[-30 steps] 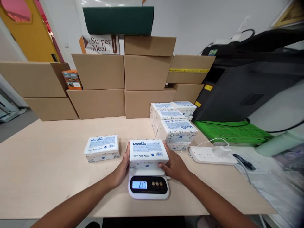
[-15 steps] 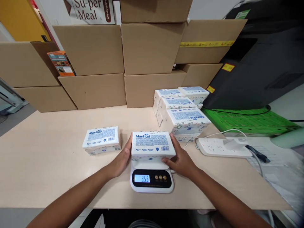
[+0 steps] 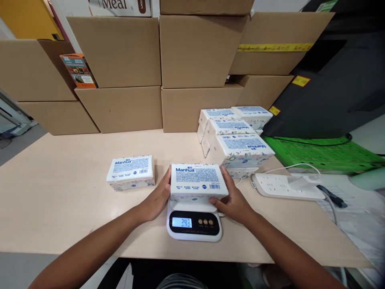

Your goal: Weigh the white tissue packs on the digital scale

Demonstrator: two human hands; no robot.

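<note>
A white Manhua tissue pack (image 3: pixel 197 180) rests on a small white digital scale (image 3: pixel 194 224) whose lit display reads 343. My left hand (image 3: pixel 156 198) presses against the pack's left end, fingers wrapped along it. My right hand (image 3: pixel 234 200) grips the pack's right end with the thumb under its front edge. A second Manhua pack (image 3: pixel 131 171) lies flat on the table to the left, apart from my hands. A pile of several more packs (image 3: pixel 237 140) sits just behind and to the right of the scale.
Stacked cardboard boxes (image 3: pixel 192 56) line the back of the beige table (image 3: pixel 60 200). A white power strip (image 3: pixel 285 186) with a plugged charger lies to the right, beside a green mat (image 3: pixel 315 154) and a black machine (image 3: pixel 331 88).
The camera tilted down and closer. Both hands stay on the pack atop the scale. The display went from 217 to 353 to 343.
</note>
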